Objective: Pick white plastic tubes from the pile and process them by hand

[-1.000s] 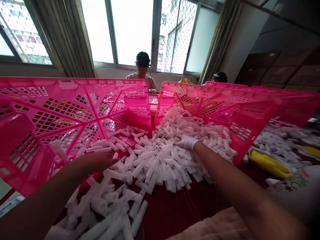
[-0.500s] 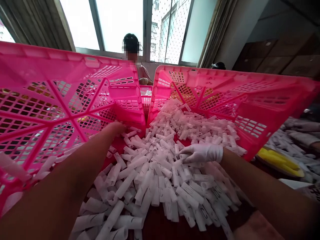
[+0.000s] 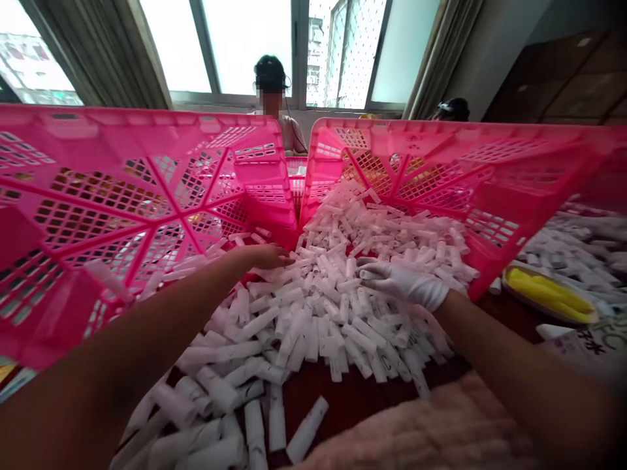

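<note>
A big heap of short white plastic tubes (image 3: pixel 313 307), several with dark marks, spreads over a dark red table. My left hand (image 3: pixel 272 256) is bare and reaches across the heap's back left part, its fingers stretched to the right over the tubes. In a white glove, my right hand (image 3: pixel 404 282) rests on the right side of the heap, fingers apart around the end of one tube (image 3: pixel 366 275); no firm grip on it shows. Two pink lattice baskets, a left one (image 3: pixel 166 212) and a right one (image 3: pixel 509 176), lie tipped behind the heap, with tubes inside the right one.
A tray of yellow pieces (image 3: pixel 548 294) stands at the right, near another pile of white tubes (image 3: pixel 573 241). A printed bag (image 3: pixel 582 346) lies below it. Pinkish cloth (image 3: pixel 421 431) covers the near edge. Beyond the baskets, a person (image 3: pixel 270 85) is by the window.
My left hand has moved right, from the left basket's edge onto the tubes. My right hand stays at the heap's right side. The left basket's near end is more in view, and the camera view has shifted.
</note>
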### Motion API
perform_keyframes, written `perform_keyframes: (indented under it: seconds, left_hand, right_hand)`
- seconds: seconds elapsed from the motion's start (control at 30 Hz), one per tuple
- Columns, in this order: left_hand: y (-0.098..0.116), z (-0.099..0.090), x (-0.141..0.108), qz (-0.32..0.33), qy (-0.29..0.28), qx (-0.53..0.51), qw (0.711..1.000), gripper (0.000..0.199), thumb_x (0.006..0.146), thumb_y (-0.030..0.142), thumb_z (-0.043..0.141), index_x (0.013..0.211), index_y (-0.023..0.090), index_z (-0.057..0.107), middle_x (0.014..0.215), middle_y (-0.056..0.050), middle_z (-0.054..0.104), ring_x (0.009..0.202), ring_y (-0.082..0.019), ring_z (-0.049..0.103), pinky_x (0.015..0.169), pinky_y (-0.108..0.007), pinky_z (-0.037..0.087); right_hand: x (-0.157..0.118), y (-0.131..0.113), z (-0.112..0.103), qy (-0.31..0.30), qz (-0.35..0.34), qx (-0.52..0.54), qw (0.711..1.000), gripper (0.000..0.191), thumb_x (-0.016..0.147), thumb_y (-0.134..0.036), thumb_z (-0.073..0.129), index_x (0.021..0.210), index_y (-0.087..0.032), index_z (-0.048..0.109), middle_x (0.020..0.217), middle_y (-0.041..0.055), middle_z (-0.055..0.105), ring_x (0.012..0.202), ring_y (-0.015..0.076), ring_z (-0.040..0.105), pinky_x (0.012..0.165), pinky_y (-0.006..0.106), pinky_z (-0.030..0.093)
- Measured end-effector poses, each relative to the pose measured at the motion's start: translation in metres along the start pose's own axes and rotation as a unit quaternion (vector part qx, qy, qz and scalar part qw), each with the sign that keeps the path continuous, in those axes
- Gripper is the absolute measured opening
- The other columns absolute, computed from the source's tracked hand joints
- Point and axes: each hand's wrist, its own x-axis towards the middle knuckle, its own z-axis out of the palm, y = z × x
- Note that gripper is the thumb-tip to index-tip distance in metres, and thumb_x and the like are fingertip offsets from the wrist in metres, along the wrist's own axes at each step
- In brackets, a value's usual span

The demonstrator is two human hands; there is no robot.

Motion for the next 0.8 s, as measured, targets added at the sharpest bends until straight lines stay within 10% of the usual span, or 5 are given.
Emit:
perform_keyframes:
  seconds: [0.13,0.27,0.53,0.8]
  left_hand:
    - [0.031,0.007,-0.062,0.020,-0.041,0.015,0.999,0.043,0.088,0.041,0.057,0.125,0.019,0.053,0.135,-0.011,0.050,0.111,-0.026,0.058,0.092,-0.047,0.048]
    - [0.064,0.016,-0.125,0.037,0.000,0.031,0.999,0.042,0.089,0.034,0.052,0.130,0.021,0.051,0.146,-0.012,0.039,0.123,-0.029,0.050,0.101,-0.042,0.041]
    - [0.149,0.086,-0.193,0.076,-0.009,0.030,0.997,0.022,0.082,0.024,0.051,0.094,0.015,0.068,0.090,-0.013,0.071,0.086,-0.029,0.068,0.075,-0.040,0.052]
    - [0.172,0.099,-0.229,0.078,0.024,-0.052,0.995,0.026,0.088,0.022,0.044,0.105,0.015,0.062,0.107,-0.012,0.066,0.098,-0.022,0.063,0.087,-0.032,0.050]
  right_hand:
    - [-0.044,-0.023,0.013,0.108,-0.050,0.052,0.991,0.065,0.081,-0.064,0.055,0.119,-0.011,0.054,0.104,0.0084,0.054,0.098,0.0257,0.052,0.088,0.030,0.047]
    - [-0.107,-0.048,0.061,0.175,-0.076,0.251,0.949,0.070,0.096,-0.064,0.058,0.137,-0.013,0.034,0.070,-0.0002,0.049,0.046,0.0128,0.042,0.042,0.016,0.040]
    - [-0.179,-0.069,0.166,0.236,-0.002,0.513,0.825,0.068,0.090,-0.073,0.068,0.114,-0.011,0.054,0.053,-0.0025,0.038,0.040,0.0128,0.037,0.033,0.014,0.032]
    - [-0.196,-0.080,0.165,0.310,-0.003,0.541,0.782,0.061,0.080,-0.062,0.082,0.105,-0.016,0.051,0.057,-0.0040,0.042,0.043,0.0132,0.042,0.042,0.018,0.044]
